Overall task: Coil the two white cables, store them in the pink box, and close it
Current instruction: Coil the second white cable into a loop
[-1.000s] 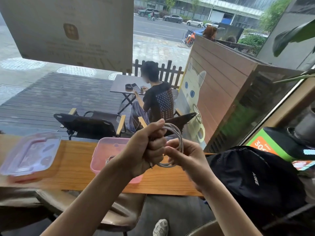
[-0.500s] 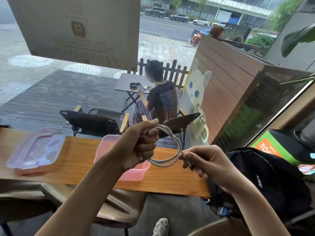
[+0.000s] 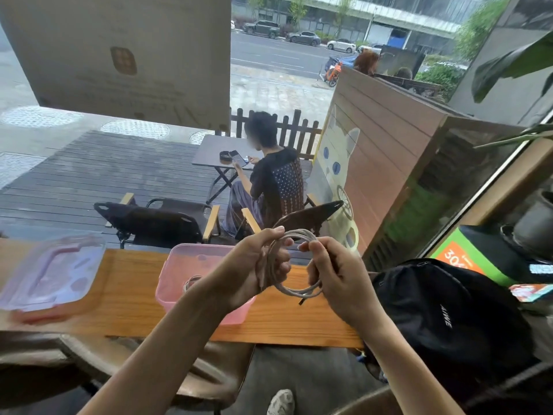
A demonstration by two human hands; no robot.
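A white cable (image 3: pixel 294 290) is wound into a round coil, held in the air above the wooden counter. My left hand (image 3: pixel 257 271) grips the coil's left side, thumb and fingers curled round the loops. My right hand (image 3: pixel 335 274) pinches the right side near the top; the cable's dark plug end hangs below the coil. The pink box (image 3: pixel 191 262) stands open on the counter just left of and behind my left hand. Inside it lies a second coiled white cable (image 3: pixel 191 283), partly hidden by my left forearm. The box's translucent lid (image 3: pixel 51 274) lies on the counter at the far left.
The wooden counter (image 3: pixel 134 307) runs along a window. A black backpack (image 3: pixel 443 319) sits at its right end, close to my right arm. A brown chair seat (image 3: pixel 206 375) is below the counter. Outside the glass are a deck, chairs and a seated person.
My right hand has come back in from the right to the coil, laying the last length of cable onto it. The view has tilted slightly.
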